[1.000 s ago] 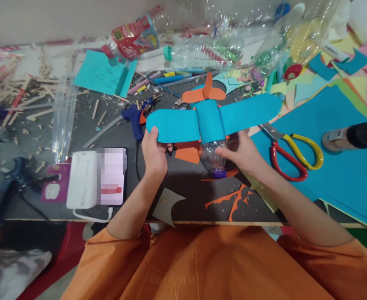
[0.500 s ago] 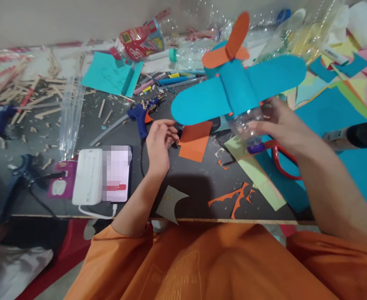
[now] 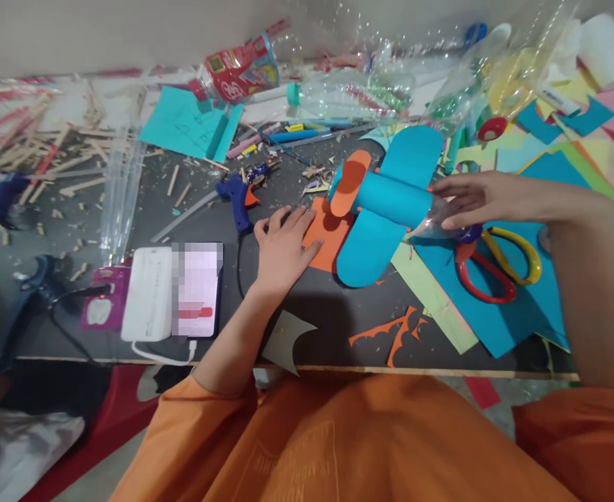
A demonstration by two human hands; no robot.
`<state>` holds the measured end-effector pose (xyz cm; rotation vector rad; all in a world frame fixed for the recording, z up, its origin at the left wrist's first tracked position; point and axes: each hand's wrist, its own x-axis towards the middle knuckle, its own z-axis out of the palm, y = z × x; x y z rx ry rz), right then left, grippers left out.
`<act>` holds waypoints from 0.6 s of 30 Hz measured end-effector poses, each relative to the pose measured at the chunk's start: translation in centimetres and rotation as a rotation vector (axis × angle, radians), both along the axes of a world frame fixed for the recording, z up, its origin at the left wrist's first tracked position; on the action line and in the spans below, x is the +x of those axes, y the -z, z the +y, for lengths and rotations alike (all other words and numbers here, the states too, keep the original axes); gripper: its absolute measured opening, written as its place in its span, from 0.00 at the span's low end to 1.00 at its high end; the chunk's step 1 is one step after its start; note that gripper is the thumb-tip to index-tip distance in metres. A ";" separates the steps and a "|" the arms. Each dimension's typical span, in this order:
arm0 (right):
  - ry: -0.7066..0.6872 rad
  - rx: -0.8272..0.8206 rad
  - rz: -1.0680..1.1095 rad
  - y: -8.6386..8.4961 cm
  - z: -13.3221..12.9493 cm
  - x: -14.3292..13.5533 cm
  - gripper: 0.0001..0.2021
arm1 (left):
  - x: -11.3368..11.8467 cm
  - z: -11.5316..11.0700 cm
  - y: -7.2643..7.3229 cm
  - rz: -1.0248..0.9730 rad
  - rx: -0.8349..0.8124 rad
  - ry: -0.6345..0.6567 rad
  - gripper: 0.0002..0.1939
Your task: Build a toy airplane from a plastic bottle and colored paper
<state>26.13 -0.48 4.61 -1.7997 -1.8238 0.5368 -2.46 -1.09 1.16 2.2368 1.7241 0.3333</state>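
A model airplane (image 3: 398,199) made from a clear plastic bottle wears blue paper wings and an orange paper propeller (image 3: 351,183). It is low over the table, nose pointing left. My right hand (image 3: 481,199) grips its clear tail end, thumb on the near side, beside the purple cap (image 3: 471,233). My left hand (image 3: 284,251) lies with fingers spread, its fingertips on the left edge of an orange paper sheet (image 3: 320,261). Part of that sheet is under the airplane. Scissors (image 3: 487,282) with red and yellow handles lie on blue paper (image 3: 516,321) below my right hand.
A blue hot glue gun (image 3: 236,199) lies left of my left hand. Nearer are a phone (image 3: 199,289) and a white power bank (image 3: 147,293) with a cable. Plastic bottles (image 3: 348,94) line the back, and wooden sticks (image 3: 29,139) litter the left. Orange scraps (image 3: 398,331) lie near the front edge.
The airplane has come down toward the table and turned, its nose swinging left. My right hand moved with it. My left hand has flattened and spread onto the orange paper.
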 end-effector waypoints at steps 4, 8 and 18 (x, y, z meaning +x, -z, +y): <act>-0.029 -0.005 -0.048 -0.5 0.6 0.6 0.20 | -0.2 0.2 0.0 -0.004 0.041 -0.030 0.20; -0.115 -0.199 -0.161 -1.8 2.6 1.3 0.22 | -0.7 0.6 -0.4 0.003 0.113 -0.140 0.24; -0.315 0.380 -0.073 1.0 -2.6 -4.7 0.12 | -0.2 0.4 0.1 0.104 0.072 -0.143 0.17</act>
